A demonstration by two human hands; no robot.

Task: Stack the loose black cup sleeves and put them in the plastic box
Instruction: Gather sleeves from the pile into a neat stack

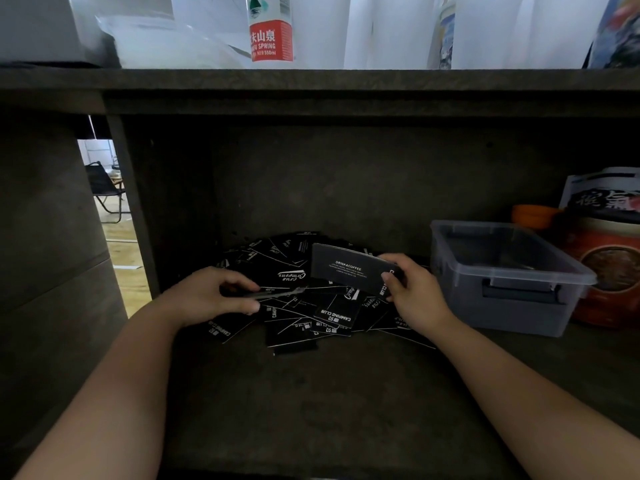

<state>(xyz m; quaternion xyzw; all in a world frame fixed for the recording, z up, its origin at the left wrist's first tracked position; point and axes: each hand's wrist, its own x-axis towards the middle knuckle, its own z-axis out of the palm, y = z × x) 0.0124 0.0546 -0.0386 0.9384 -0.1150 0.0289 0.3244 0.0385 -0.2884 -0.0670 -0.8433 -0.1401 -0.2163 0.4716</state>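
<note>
Right hand point(414, 292) pinches a small stack of sleeves point(349, 270), held upright above the loose sleeve pile point(304, 306) on the dark shelf point(311, 410). Left hand point(211, 296) pinches one flat sleeve point(277, 293), probably single, edge-on. Plastic box point(509, 275) just right of the pile.

Dark shelf point(329, 403): sleeve pile point(294, 317), plastic box point(519, 306), possibly tin point(609, 271).

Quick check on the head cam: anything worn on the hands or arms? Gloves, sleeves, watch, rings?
Nothing worn that shows. The left hand and right hand are bare, no gloves, and no rings visible in the dim light. Both forearms are bare to the frame edge: no sleeves, watch, bands or markings.
</note>
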